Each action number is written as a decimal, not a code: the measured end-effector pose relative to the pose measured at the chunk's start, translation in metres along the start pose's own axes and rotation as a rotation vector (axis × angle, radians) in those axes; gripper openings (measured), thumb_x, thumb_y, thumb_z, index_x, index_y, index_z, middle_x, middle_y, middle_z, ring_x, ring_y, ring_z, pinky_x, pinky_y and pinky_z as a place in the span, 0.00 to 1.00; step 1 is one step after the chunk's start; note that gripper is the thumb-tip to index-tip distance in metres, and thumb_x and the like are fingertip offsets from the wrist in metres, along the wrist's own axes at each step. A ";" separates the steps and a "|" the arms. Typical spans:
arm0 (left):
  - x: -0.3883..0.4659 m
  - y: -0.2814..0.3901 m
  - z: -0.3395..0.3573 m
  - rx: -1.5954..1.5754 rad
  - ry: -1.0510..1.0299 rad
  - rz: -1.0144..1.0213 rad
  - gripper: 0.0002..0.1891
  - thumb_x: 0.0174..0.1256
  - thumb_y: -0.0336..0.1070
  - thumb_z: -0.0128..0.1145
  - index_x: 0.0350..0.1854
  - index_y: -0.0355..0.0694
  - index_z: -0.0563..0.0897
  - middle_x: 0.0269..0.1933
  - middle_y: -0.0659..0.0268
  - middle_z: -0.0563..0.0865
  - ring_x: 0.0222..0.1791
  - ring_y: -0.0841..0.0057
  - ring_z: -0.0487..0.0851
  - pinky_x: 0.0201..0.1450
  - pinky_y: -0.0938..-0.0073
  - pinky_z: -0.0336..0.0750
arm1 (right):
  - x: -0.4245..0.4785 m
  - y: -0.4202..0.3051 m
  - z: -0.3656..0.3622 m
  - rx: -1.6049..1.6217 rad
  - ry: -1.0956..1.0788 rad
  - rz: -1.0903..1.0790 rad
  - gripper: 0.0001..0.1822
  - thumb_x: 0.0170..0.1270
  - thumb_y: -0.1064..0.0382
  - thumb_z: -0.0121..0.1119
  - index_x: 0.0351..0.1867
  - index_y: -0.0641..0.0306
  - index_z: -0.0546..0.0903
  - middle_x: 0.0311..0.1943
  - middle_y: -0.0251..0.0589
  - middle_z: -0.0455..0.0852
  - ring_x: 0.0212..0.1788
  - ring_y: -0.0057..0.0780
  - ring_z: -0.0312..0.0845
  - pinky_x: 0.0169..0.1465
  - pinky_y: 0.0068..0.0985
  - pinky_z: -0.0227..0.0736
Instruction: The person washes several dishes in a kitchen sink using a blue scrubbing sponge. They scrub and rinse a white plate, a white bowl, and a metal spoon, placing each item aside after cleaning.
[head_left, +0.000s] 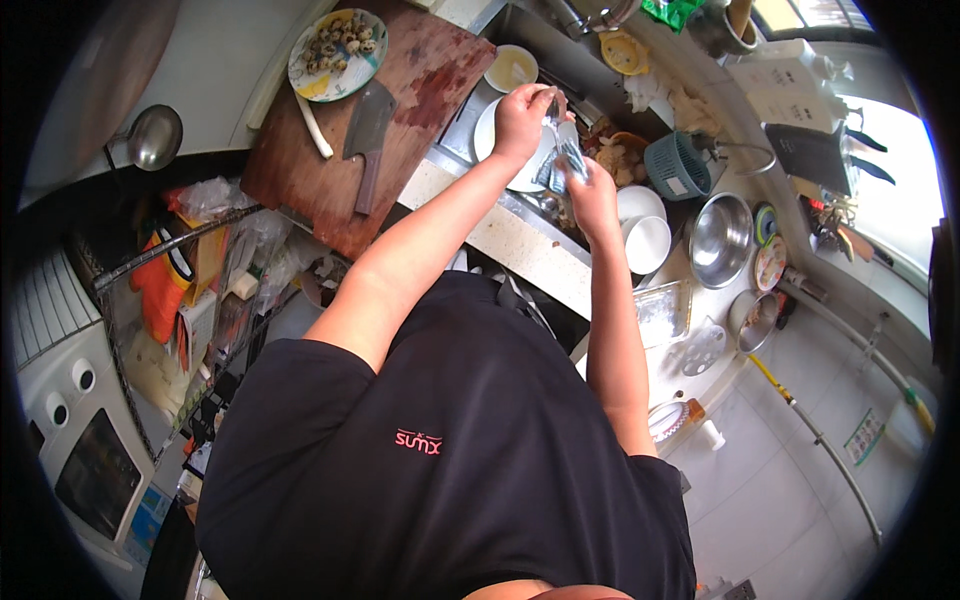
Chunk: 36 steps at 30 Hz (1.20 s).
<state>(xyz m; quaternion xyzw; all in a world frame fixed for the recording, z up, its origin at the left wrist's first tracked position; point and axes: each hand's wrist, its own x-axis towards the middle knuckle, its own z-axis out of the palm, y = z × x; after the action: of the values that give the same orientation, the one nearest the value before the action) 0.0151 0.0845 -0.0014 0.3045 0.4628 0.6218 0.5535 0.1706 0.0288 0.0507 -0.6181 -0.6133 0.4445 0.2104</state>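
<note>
My left hand (519, 120) and my right hand (596, 195) are close together over the sink, above a white bowl (486, 131). Between them is a shiny blue-grey patterned item (571, 161), too small and blurred to name exactly. My right fingers grip its lower part, and my left fingers pinch at its upper end. A second white bowl (511, 69) with pale yellowish liquid stands just beyond my left hand. Left of the sink, a cleaver (369, 127) lies on a wooden cutting board (439, 45). A plate (306, 84) of speckled quail eggs (341, 41) rests at the board's far end.
A white stalk (311, 124) lies beside the cleaver. To the right stand a blue-green plastic basket (677, 165), stacked white bowls (646, 244), a steel basin (720, 240) and a metal tray (664, 311). The faucet (574, 19) rises behind the sink. Knives (870, 157) stand by the window.
</note>
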 end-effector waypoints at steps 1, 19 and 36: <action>0.001 0.002 0.002 0.025 0.003 0.004 0.10 0.80 0.33 0.53 0.44 0.31 0.83 0.36 0.60 0.90 0.37 0.72 0.91 0.45 0.73 0.84 | 0.000 0.003 -0.001 0.029 0.000 0.008 0.14 0.65 0.59 0.65 0.42 0.70 0.86 0.30 0.52 0.87 0.32 0.40 0.83 0.41 0.35 0.75; 0.048 0.019 0.017 -0.050 0.187 0.111 0.10 0.79 0.33 0.55 0.44 0.31 0.84 0.37 0.63 0.89 0.37 0.72 0.91 0.43 0.76 0.84 | 0.004 0.015 0.008 0.218 0.056 0.076 0.12 0.63 0.62 0.66 0.43 0.68 0.86 0.28 0.39 0.86 0.31 0.24 0.77 0.39 0.28 0.72; -0.005 0.016 0.036 -0.232 -0.018 -0.188 0.15 0.83 0.43 0.49 0.43 0.37 0.81 0.37 0.59 0.90 0.38 0.73 0.90 0.47 0.71 0.85 | -0.001 0.017 0.006 0.094 0.217 -0.077 0.10 0.65 0.62 0.67 0.39 0.68 0.84 0.28 0.42 0.85 0.30 0.27 0.78 0.39 0.30 0.74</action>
<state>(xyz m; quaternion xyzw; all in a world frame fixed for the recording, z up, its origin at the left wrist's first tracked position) 0.0424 0.0887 0.0276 0.1993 0.4094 0.6139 0.6448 0.1756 0.0238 0.0347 -0.6280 -0.5886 0.3949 0.3211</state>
